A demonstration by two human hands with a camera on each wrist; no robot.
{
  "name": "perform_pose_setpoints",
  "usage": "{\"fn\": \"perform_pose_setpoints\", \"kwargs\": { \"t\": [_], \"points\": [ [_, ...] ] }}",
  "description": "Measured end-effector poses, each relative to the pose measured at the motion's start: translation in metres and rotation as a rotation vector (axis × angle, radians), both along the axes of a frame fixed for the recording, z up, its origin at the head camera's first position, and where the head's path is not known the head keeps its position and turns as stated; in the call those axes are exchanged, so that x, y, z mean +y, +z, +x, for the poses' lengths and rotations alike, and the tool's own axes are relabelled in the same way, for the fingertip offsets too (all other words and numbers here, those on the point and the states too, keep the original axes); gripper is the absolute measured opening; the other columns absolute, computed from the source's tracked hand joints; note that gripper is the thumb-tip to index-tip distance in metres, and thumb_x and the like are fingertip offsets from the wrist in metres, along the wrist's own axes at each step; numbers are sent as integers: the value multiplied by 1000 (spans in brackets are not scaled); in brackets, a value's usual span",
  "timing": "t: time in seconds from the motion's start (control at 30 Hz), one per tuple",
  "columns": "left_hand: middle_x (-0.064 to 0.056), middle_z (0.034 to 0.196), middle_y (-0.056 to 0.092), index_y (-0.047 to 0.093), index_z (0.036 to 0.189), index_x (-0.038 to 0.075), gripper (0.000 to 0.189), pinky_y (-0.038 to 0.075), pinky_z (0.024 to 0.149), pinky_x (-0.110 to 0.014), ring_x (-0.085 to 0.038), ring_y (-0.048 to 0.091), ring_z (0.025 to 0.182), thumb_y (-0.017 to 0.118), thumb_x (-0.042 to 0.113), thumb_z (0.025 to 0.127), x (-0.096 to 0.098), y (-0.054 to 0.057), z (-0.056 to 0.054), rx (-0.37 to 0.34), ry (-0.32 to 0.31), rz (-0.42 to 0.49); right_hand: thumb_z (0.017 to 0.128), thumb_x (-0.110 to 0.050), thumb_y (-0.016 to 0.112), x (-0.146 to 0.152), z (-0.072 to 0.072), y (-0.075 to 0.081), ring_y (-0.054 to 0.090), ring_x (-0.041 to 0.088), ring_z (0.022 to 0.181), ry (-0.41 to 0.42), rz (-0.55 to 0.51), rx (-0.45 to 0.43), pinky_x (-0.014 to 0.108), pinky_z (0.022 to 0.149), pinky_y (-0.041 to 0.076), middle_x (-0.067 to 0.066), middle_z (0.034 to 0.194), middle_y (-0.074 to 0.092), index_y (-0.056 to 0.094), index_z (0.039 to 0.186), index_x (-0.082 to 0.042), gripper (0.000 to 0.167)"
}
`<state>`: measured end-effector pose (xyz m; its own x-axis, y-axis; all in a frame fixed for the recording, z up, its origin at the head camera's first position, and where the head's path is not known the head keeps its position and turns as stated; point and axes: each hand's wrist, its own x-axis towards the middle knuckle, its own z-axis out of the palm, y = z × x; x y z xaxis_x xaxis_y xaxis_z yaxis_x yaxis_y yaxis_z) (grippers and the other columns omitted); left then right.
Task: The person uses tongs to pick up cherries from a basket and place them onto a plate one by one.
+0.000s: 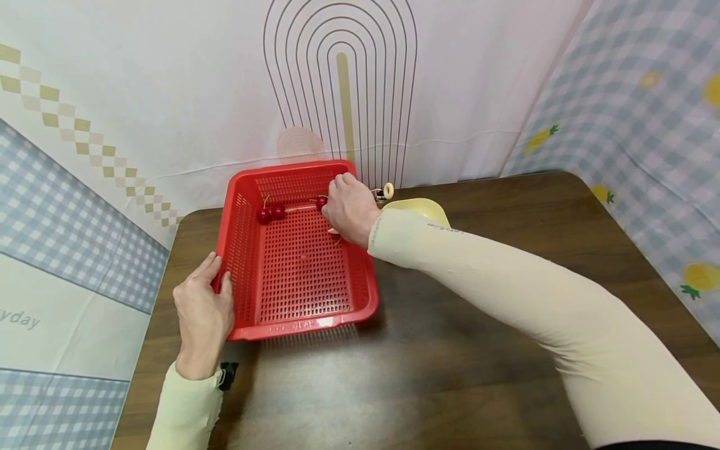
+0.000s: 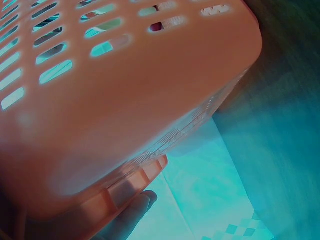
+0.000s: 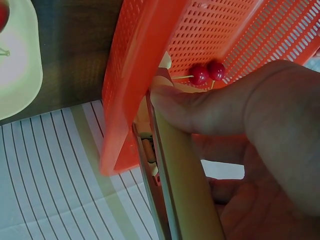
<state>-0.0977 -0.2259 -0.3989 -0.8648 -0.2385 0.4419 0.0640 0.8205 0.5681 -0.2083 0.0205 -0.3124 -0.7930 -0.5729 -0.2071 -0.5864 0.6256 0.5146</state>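
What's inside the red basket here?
At least three cherries lie toward the far wall of the red basket, one partly covered by the right hand. A small pale piece shows below that hand, unclear; anything under the hand is hidden.

The basket [image 1: 304, 324] looks glossy plastic; the table [image 1: 450, 356], smooth wood.

The pale tool [image 3: 187, 190] is cut off by the right wrist view's lower edge; in the head view it is mostly covered by the right grip [image 1: 351, 209], by which one cherry [image 1: 321, 202] is partly hidden. The yellow bowl [image 1: 419, 207] is overlapped by the right sleeve [image 1: 478, 265]. In the left wrist view, the left grip [image 2: 127, 214] and red basket [image 2: 125, 90] are cut off, and a dark red patch [image 2: 156, 26] cannot be identified.
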Motion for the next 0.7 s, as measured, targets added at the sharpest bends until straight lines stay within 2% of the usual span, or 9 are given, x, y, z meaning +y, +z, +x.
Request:
{"fn": "perform_pose_setpoints", "kwargs": {
  "t": [0.33, 0.57, 0.7],
  "points": [
    [-22, 134, 66, 68, 126, -8, 35, 55, 96, -58, -44, 66, 119, 68, -4, 91, 0, 1, 0, -7, -5, 3, 107, -23, 44, -3, -3, -3, 58, 22, 100, 3, 31, 18, 38, 98, 46, 7, 107, 68, 73, 111, -15, 30],
    [-22, 134, 66, 68, 126, -8, 35, 55, 95, -58, -44, 66, 119, 68, -4, 91, 0, 1, 0, -10, -8, 5, 108, -23, 43, -4, -4, -4, 57, 23, 100, 1, 42, 14, 39, 99, 45, 7, 108, 67, 71, 110, -15, 29],
    [-21, 135, 66, 68, 126, -7, 35, 55, 95, -58, -44, 66, 119, 68, -4, 91, 0, 1, 0, -15, -6, 3, 107, -33, 46, -2, -4, -4, 56, 24, 102, 0, 22, 9, 40, 101, 44, 8, 109, 66, 70, 112, -16, 31]
  ]
}}
